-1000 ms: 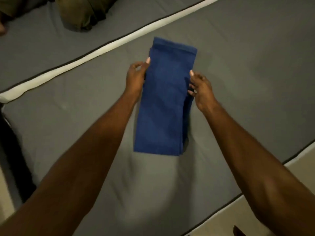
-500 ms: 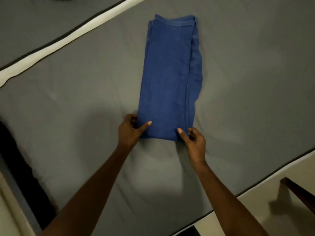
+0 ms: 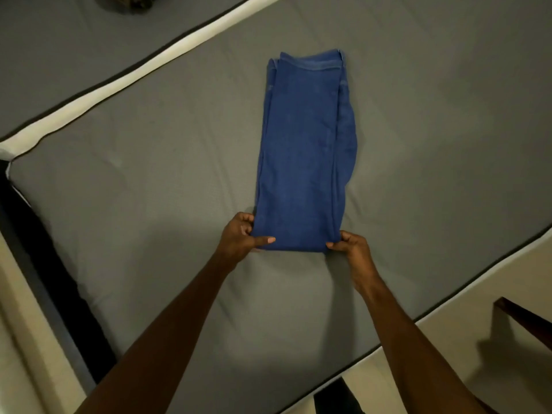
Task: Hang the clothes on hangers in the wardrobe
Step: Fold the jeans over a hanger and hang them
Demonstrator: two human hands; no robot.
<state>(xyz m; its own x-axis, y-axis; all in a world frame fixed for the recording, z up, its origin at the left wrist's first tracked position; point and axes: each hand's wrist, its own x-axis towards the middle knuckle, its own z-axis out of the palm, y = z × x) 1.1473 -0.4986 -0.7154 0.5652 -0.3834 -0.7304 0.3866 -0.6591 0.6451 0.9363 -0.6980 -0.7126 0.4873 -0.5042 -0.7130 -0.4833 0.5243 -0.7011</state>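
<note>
We're pinching the near fold of the blue trousers (image 3: 301,162), which are lying folded lengthwise mid-mattress (image 3: 149,189). Left hand (image 3: 240,234) is gripping the near-left corner, thumb on top, fingers curled under. Right hand (image 3: 351,245) is pinching the near-right corner. For a clean lift we're likely wanting both corners level and the layers kept stacked, since the right-side layer is bulging out past the edge. Fabric is looking like soft, thick denim-like knit, stitched hem at the far end. Mattress cover is smooth grey with pale piping. No hanger in view.
</note>
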